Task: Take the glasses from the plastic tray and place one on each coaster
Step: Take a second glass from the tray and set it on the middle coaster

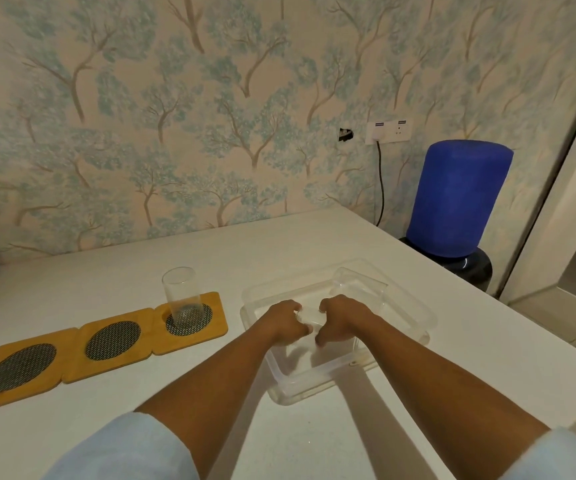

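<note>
Three wooden coasters with dark mesh rounds lie in a row at the left: the left coaster (20, 367), the middle coaster (112, 340) and the right coaster (189, 320). One clear glass (179, 292) stands upright on the right coaster. A clear plastic tray (414, 306) sits to the right of them. My left hand (285, 320) and my right hand (340, 318) are both inside the tray, fingers curled around a clear glass (309, 321) lying between them. Another clear glass (359, 284) seems to lie at the tray's far end; its outline is faint.
The white table (279, 244) ends at a wallpapered wall behind and drops off at its right edge. A blue-covered water bottle (459, 199) on a dispenser stands beyond that edge, with a cable (381, 188) running to a wall socket.
</note>
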